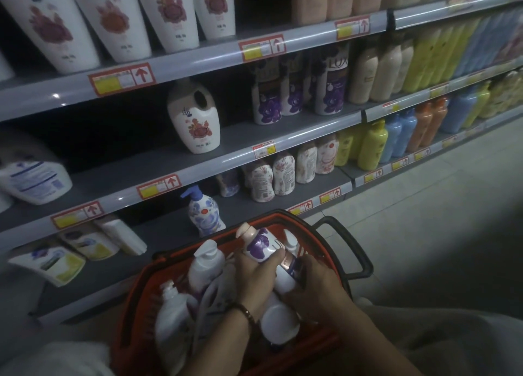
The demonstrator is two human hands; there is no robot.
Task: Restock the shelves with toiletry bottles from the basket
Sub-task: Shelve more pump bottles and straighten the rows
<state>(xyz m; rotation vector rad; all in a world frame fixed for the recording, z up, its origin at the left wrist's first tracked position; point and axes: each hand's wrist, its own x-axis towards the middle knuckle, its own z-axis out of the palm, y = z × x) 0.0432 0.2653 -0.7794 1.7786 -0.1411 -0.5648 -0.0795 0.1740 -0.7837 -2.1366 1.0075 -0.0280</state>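
Your left hand (254, 273) is grasping the purple-flowered bottle (261, 247) around its upper body, with the fingers curling over the label. Your right hand (314, 283) is gripping the same bottle lower down. The bottle is lying tilted, pink cap uppermost, over the white bottles (205, 265) inside the red basket (134, 299). Matching purple-flowered bottles (329, 87) are standing on the middle shelf (240, 136) above the basket.
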